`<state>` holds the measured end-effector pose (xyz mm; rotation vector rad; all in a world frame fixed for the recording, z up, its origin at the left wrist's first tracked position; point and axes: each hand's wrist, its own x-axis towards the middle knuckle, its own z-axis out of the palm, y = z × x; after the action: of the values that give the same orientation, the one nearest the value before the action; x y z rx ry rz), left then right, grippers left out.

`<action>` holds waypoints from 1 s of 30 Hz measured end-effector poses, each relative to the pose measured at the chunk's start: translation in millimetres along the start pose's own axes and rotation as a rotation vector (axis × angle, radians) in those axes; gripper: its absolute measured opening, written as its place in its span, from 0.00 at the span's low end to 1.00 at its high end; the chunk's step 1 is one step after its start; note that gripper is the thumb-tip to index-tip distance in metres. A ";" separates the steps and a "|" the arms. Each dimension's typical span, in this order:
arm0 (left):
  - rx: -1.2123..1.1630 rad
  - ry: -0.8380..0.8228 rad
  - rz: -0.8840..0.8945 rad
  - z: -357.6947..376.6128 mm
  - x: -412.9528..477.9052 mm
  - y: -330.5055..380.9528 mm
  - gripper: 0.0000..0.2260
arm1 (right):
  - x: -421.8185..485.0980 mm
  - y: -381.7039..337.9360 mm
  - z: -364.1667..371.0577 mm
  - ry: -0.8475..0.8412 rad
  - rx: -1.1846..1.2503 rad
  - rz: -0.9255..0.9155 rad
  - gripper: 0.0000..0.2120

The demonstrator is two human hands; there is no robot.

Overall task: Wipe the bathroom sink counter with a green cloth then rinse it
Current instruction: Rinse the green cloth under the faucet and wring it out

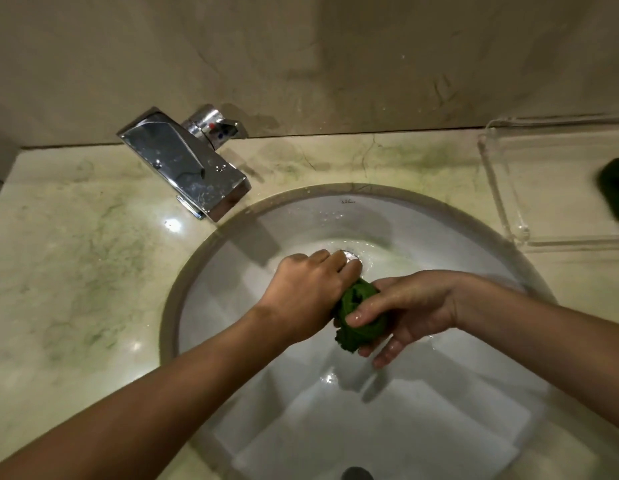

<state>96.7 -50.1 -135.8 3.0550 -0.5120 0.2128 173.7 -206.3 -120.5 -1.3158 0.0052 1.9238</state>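
Head view, entries as I read them from the remote station:

1. Green cloth [358, 315]: bunched into a tight wad, held over the sink basin [232, 306], just this side of the drain [351, 256]; I judge it is kept there so squeezed water falls into the bowl, not onto the worktop [76, 271].
2. Left hand [308, 292]: knuckles up, clamped over the cloth's far end.
3. Right hand [412, 306]: wet, its fingers [387, 348] and thumb wrapped round the near end; two opposed grips suggest wringing, the rinse step near its close.
4. Tap [183, 164]: chrome, spout over the rim; no stream visible, though the bowl is wet round the drain.
5. Worktop: pale marble, glossy in places.
6. Clear tray [509, 188]: at right by the wall, holding a dark green item [616, 188] I cannot identify.
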 end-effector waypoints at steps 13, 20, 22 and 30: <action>-0.276 -0.538 -0.357 4.3 13.3 9.2 0.07 | 28.7 -4.2 18.5 0.953 -1.431 -0.250 0.05; -1.164 -0.671 -0.718 14.8 10.6 18.7 0.21 | 33.8 0.6 -9.7 0.982 -1.931 -0.642 0.16; -1.263 -0.700 -0.770 15.4 8.3 21.2 0.19 | 33.6 0.9 -11.7 0.980 -2.001 -0.699 0.14; -1.352 -0.700 -0.822 13.6 -0.7 28.0 0.17 | 35.1 7.9 -18.5 0.992 -1.994 -1.054 0.11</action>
<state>88.6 -77.1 -149.0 1.6605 0.4746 -0.8520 178.1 -198.5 -160.0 -2.3354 -1.9532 -0.3135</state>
